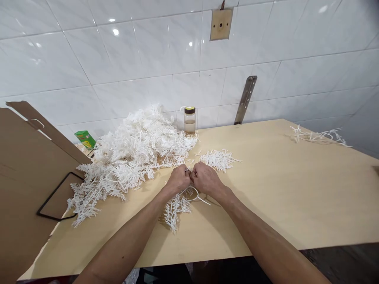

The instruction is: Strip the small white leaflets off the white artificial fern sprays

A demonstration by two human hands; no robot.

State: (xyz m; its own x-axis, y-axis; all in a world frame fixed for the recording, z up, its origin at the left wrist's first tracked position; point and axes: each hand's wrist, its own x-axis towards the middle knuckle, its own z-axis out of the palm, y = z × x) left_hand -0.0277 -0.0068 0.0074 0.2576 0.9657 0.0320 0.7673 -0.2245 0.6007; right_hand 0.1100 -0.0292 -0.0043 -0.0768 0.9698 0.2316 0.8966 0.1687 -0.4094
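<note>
My left hand point(179, 179) and my right hand point(206, 179) meet over the middle of the table, both closed. Between and under them hangs a branched white plastic strand point(177, 207), its frayed end lying toward me and a thin bare stem curling out to the right. The fingertips are partly hidden, so the exact grip point does not show. Just beyond my right hand lies a small heap of short white plastic pieces point(218, 159). To the left spreads a large pile of the same branched white strands point(139, 142).
A jar with a dark lid point(190, 120) stands by the tiled wall. A green box point(85, 139) sits behind the pile. Cardboard point(29, 177) and a black wire frame point(49, 201) border the left side. Thin bare white stems point(319, 136) lie at the far right of the table point(296, 189).
</note>
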